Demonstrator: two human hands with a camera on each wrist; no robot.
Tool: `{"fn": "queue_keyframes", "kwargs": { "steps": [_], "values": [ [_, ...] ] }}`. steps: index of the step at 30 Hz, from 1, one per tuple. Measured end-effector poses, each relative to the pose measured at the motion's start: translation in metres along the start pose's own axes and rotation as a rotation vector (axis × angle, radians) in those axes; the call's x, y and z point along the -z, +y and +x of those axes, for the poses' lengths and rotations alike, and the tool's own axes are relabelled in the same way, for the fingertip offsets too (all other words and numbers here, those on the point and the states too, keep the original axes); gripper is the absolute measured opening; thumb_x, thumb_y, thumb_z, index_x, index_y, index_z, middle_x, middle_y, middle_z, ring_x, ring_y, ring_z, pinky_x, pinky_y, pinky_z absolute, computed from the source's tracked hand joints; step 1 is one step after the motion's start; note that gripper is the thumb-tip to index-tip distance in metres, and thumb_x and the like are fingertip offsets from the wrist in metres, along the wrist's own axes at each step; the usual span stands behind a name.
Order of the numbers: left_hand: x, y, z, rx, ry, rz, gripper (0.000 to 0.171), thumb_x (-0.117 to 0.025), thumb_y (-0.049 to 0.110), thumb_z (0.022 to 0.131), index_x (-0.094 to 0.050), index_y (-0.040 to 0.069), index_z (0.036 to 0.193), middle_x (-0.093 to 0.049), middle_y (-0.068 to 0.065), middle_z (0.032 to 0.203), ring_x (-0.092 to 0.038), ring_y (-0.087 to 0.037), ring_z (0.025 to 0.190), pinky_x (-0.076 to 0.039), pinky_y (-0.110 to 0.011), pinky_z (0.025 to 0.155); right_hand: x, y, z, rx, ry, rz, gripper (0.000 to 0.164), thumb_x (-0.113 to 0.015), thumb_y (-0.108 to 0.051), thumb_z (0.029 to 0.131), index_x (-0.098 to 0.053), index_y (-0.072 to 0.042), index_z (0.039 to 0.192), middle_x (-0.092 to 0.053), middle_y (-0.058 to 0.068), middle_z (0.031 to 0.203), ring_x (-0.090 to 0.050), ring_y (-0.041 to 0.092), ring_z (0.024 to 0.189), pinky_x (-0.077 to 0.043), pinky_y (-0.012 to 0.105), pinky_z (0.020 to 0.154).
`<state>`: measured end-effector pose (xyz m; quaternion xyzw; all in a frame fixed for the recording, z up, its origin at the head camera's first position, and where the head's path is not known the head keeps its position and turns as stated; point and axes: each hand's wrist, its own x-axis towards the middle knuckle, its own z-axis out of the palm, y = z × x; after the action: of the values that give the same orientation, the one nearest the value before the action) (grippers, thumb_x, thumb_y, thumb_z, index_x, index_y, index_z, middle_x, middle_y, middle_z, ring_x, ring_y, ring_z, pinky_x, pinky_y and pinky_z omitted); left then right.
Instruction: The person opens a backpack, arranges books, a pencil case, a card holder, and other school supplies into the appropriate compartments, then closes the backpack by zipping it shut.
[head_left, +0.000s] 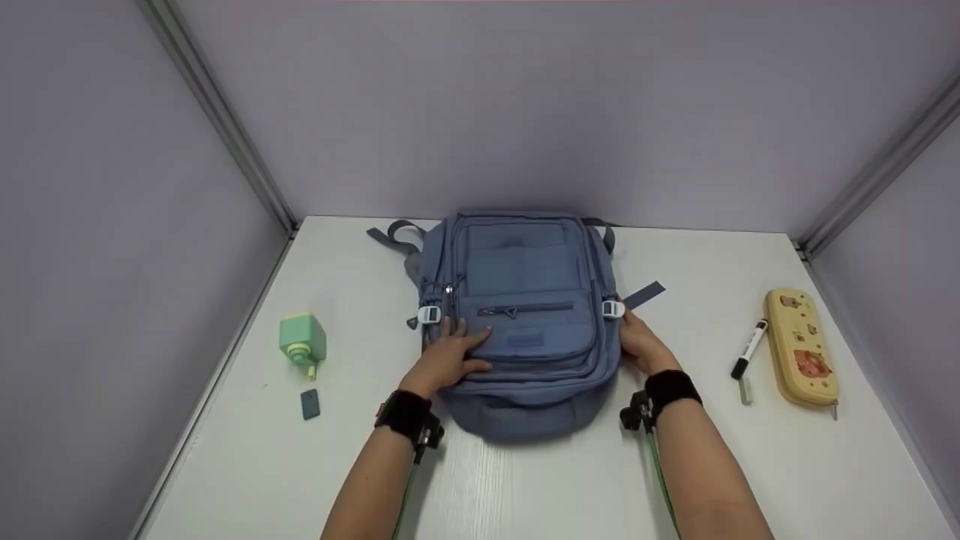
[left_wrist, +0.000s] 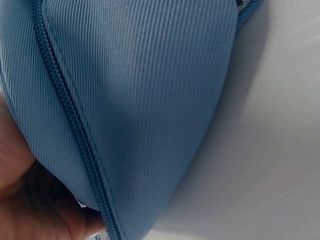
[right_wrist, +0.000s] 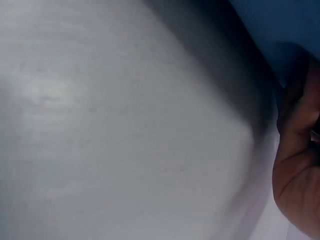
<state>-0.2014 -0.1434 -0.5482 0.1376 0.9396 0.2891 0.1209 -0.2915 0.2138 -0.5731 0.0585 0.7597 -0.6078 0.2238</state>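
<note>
A blue backpack (head_left: pixel 525 330) lies on the white table, its front pocket and zips facing up and a white buckle on each side. My left hand (head_left: pixel 444 364) rests on its lower left front with the fingers spread. In the left wrist view, part of that hand (left_wrist: pixel 25 210) touches the blue fabric (left_wrist: pixel 145 100) beside a zip. At the backpack's right side, just below the right buckle (head_left: pixel 613 309), is my right hand (head_left: pixel 646 346). Its fingertips are hidden against the bag, and the right wrist view shows only part of the hand (right_wrist: pixel 297 180) at the fabric.
To the left stand a mint-green boxy object (head_left: pixel 303 337) with a round knob and a small dark block (head_left: pixel 310 403). On the right lie a black-and-white marker (head_left: pixel 750 349), a small pale stick (head_left: pixel 745 391) and a yellow zipped case (head_left: pixel 802 346). Grey walls (head_left: pixel 525 105) enclose the table.
</note>
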Motion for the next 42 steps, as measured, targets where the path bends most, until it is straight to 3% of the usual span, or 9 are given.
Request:
{"fn": "queue_keyframes", "kwargs": {
  "steps": [7,14,20,25,30,35,38,42],
  "values": [
    [0.000,-0.001,0.000,-0.008,0.011,-0.009,0.066,-0.063,0.046,0.091,-0.041,0.027,0.150,-0.017,-0.026,0.156,0.002,-0.048,0.144,-0.020,-0.069,0.105,-0.002,-0.003,0.005,-0.037,-0.008,0.017,0.072,-0.047,-0.024,0.103,-0.003,-0.012,0.158,-0.027,0.020,0.154,-0.049,0.027,0.116,-0.047,0.030,0.087],
    [-0.001,-0.001,0.001,-0.016,0.014,-0.005,0.067,-0.063,0.048,0.091,-0.041,0.027,0.150,-0.018,-0.027,0.156,0.001,-0.049,0.143,-0.015,-0.070,0.106,-0.001,-0.003,0.004,-0.061,-0.018,0.069,0.067,-0.051,-0.023,0.102,-0.015,-0.004,0.156,-0.040,0.021,0.140,-0.055,0.020,0.100,-0.050,0.030,0.079],
    [-0.001,-0.001,0.002,-0.022,0.026,-0.007,0.067,-0.063,0.048,0.090,-0.042,0.026,0.150,-0.018,-0.027,0.156,0.001,-0.049,0.143,-0.015,-0.071,0.105,0.000,-0.005,0.004,0.016,0.005,-0.009,0.073,-0.055,-0.030,0.099,-0.020,0.003,0.153,-0.042,0.021,0.137,-0.055,0.021,0.100,-0.049,0.029,0.079],
    [-0.002,-0.002,0.001,-0.021,0.025,0.001,0.067,-0.063,0.047,0.091,-0.042,0.026,0.150,-0.018,-0.027,0.156,0.001,-0.049,0.143,-0.014,-0.071,0.106,-0.002,-0.010,0.003,-0.015,0.019,-0.111,0.063,-0.045,-0.028,0.103,-0.021,0.002,0.153,-0.038,0.022,0.141,-0.050,0.027,0.110,-0.048,0.030,0.082],
    [-0.002,-0.002,0.001,-0.011,0.009,-0.005,0.066,-0.063,0.045,0.091,-0.041,0.026,0.151,-0.017,-0.026,0.156,0.003,-0.047,0.144,-0.021,-0.069,0.105,-0.007,-0.010,0.002,0.035,0.081,-0.217,0.058,-0.054,-0.026,0.100,-0.037,0.006,0.145,-0.047,0.026,0.136,-0.053,0.029,0.107,-0.049,0.034,0.082],
    [-0.003,-0.003,0.001,-0.016,0.001,-0.002,0.066,-0.062,0.046,0.092,-0.040,0.026,0.151,-0.016,-0.026,0.156,0.003,-0.047,0.144,-0.027,-0.067,0.104,-0.007,-0.011,0.000,0.122,0.222,-0.464,0.043,-0.053,-0.021,0.097,-0.057,0.010,0.126,-0.057,0.030,0.125,-0.055,0.040,0.114,-0.044,0.047,0.096],
    [-0.002,-0.003,0.001,-0.018,0.005,0.005,0.066,-0.062,0.047,0.092,-0.041,0.026,0.151,-0.017,-0.027,0.156,0.002,-0.048,0.144,-0.027,-0.067,0.103,-0.005,-0.012,-0.003,0.148,0.322,-0.619,0.035,-0.049,-0.014,0.094,-0.063,0.008,0.117,-0.062,0.030,0.117,-0.058,0.044,0.109,-0.045,0.053,0.092],
    [-0.004,-0.003,0.001,-0.012,0.006,0.011,0.066,-0.061,0.048,0.092,-0.041,0.027,0.151,-0.017,-0.026,0.156,0.002,-0.047,0.144,-0.026,-0.067,0.104,-0.003,-0.011,-0.005,0.214,0.420,-0.718,0.030,-0.049,-0.005,0.089,-0.068,0.009,0.108,-0.060,0.033,0.106,-0.058,0.045,0.097,-0.046,0.053,0.084]
  ]
}}
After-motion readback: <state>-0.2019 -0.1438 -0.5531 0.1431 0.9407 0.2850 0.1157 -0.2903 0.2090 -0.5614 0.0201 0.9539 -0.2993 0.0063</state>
